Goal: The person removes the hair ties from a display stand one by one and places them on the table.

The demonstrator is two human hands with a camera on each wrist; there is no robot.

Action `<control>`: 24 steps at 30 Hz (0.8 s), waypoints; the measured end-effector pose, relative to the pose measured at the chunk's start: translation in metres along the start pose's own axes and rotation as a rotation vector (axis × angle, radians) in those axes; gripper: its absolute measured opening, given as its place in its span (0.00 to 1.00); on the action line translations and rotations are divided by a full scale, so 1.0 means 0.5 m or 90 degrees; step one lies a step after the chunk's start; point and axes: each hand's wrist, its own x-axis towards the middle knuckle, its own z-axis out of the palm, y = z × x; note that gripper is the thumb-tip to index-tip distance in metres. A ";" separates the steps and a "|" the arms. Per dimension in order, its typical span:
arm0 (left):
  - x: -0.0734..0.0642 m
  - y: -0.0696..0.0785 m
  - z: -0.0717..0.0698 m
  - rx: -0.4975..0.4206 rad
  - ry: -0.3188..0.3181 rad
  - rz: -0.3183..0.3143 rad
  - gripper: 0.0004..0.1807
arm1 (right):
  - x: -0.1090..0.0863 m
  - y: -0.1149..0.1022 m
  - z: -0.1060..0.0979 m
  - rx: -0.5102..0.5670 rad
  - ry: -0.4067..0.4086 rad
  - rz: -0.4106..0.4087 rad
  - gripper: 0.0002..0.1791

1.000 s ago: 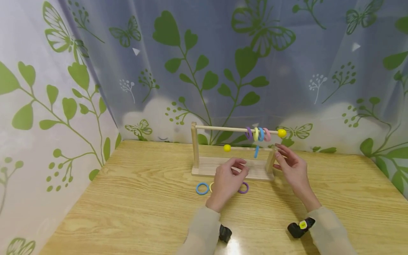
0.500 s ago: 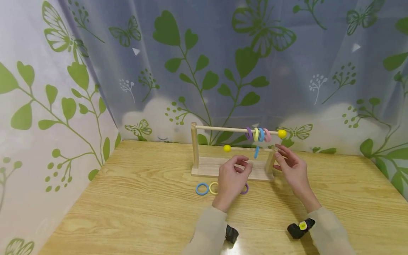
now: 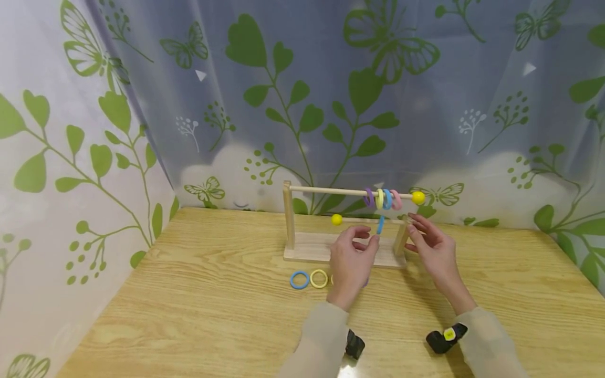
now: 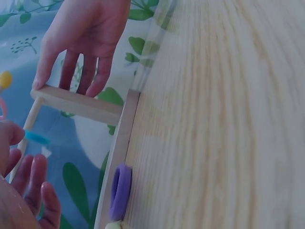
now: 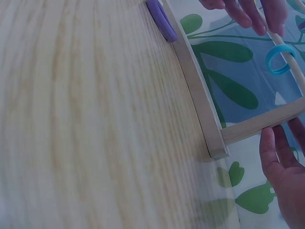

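Note:
A wooden ring stand [image 3: 307, 254] has two rods. Its upper rod [image 3: 326, 190] carries a purple, a yellow, a blue and a pink ring [image 3: 396, 199]. On the lower rod [image 3: 359, 221] hangs one blue ring [image 3: 380, 226]. My left hand [image 3: 352, 262] is in front of this rod, fingers loosely bent, thumb tip close below the ring. In the right wrist view its fingers [image 5: 248, 19] are apart from the blue ring [image 5: 280, 59]. My right hand [image 3: 436, 249] rests fairly straight fingertips against the outer side of the right post [image 3: 400, 240], near its top.
On the table [image 3: 189, 315] before the stand lie a blue ring [image 3: 299, 280], a yellow ring [image 3: 319, 279] and a purple ring [image 4: 120, 193], partly hidden by my left hand in the head view. Yellow balls cap the upper rod [image 3: 418, 198] and the lower rod [image 3: 336, 219]. A patterned curtain [image 3: 302, 131] hangs behind.
My left hand has moved right and slightly up toward the blue ring on the lower rod, uncovering the yellow ring on the table. My right hand has stayed at the post.

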 end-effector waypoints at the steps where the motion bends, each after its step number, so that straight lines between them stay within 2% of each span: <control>1: 0.000 -0.001 0.003 -0.003 0.008 0.002 0.11 | 0.000 0.000 0.000 -0.001 0.000 0.000 0.25; 7: 0.000 0.001 0.018 0.003 0.031 -0.005 0.10 | -0.001 -0.001 0.000 -0.011 -0.001 -0.002 0.25; 12: 0.001 0.003 0.030 0.018 0.032 -0.016 0.10 | -0.001 -0.001 0.000 -0.003 0.001 -0.001 0.24; 24: 0.001 0.007 0.050 0.051 0.065 -0.012 0.07 | -0.001 -0.001 0.001 -0.022 0.003 0.001 0.25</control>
